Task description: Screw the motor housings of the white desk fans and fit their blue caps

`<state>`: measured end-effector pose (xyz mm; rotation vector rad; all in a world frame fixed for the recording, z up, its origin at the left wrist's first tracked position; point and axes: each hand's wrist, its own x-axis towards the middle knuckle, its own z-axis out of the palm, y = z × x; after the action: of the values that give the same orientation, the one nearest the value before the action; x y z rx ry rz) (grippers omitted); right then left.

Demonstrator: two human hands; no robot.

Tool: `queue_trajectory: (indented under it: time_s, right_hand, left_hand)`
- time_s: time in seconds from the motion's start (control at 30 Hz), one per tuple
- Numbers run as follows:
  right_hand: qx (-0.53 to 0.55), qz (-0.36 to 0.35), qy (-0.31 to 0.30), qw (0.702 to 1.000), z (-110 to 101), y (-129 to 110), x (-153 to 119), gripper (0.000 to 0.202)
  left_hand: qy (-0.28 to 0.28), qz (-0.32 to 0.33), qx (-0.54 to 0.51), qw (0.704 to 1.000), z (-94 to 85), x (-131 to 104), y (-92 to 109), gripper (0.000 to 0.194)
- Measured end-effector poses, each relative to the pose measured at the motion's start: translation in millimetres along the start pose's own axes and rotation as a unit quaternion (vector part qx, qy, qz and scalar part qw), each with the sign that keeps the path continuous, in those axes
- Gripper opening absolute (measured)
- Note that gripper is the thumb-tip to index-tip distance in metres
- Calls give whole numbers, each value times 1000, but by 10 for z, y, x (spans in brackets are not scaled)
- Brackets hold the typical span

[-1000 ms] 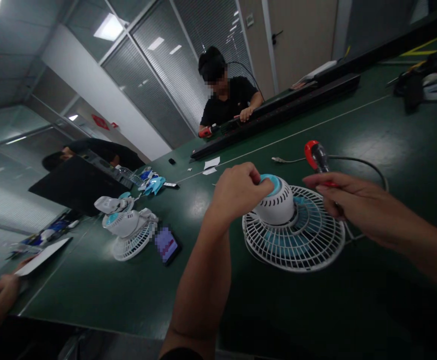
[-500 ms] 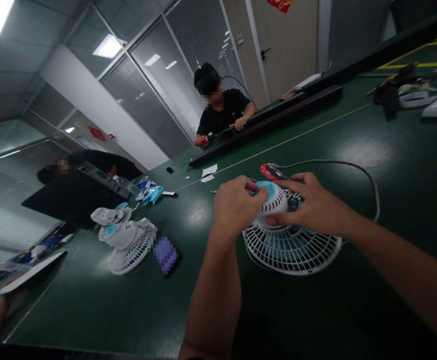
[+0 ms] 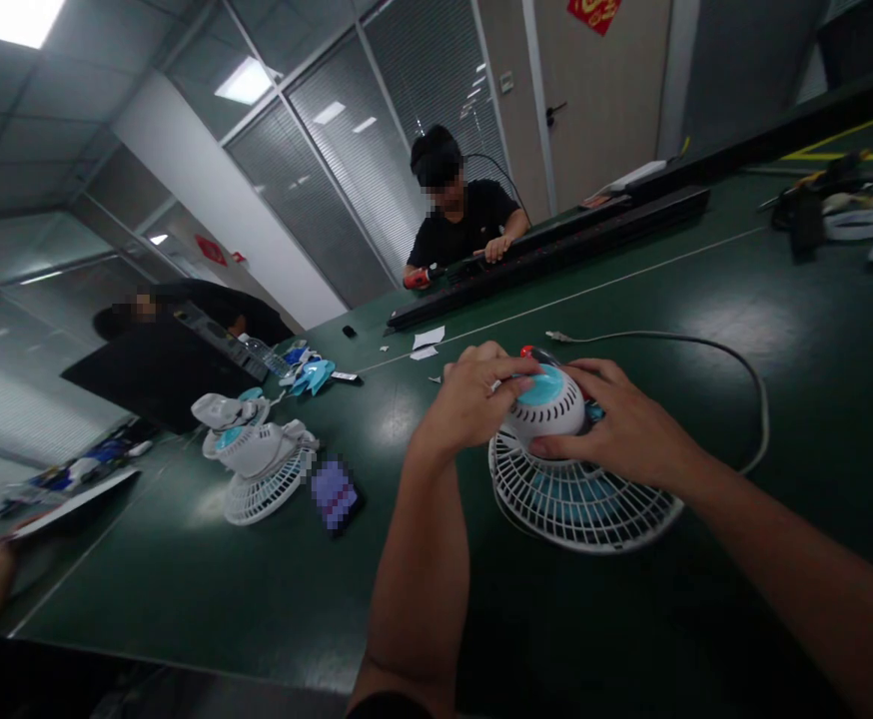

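Fan: we have the fan [image 3: 578, 511] in front of us, lying on its grille on the green tabletop [image 3: 294, 609], the white housing [image 3: 552, 424] standing up from it and blue blades showing through the bars.
Left hand: our left hand [image 3: 473, 397] is bent over the near side of the blue cap [image 3: 541, 385] on top of the housing, fingers and thumb drawn close together; we cannot tell whether it grips or only presses.
Right hand: our right hand [image 3: 620, 424] is curved around the housing and holds it, thumb across the front, fingers behind.
Red-tipped handle: we see a red-tipped handle [image 3: 528, 352] poking out behind the housing by the right fingertips; the rest is hidden.
Cable: we see a grey cable [image 3: 713, 343] looping on the table beyond our right hand, its plug [image 3: 556, 338] behind the fan.
Second fan: we have a second fan [image 3: 268, 489] on the left, with a phone [image 3: 336, 494] just beside it.
Across the table: we face a co-worker [image 3: 466, 220] with a red power tool [image 3: 417, 279] at a long dark bar [image 3: 556, 258].
Papers: we see white papers [image 3: 428, 339] between that bar and our left hand.
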<state>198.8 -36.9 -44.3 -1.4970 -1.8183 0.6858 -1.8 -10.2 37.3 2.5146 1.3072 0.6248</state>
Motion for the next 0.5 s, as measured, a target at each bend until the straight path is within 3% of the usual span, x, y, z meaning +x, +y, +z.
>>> queue_trajectory:
  time_s: [0.17, 0.37, 0.5]
  right_hand:
    - [-14, -7, -2, 1000, 16, 55, 10, 102]
    - [-5, -13, 6, 1000, 12, 95, -15, 99]
    - [-7, -3, 3, 1000, 6, 57, -36, 98]
  left_hand:
    - [-40, 20, -47, 998, -39, 31, -65, 25]
    - [2, -36, -121, 992, -11, -8, -15, 34]
    - [24, -67, -154, 985, 54, 17, 28, 28]
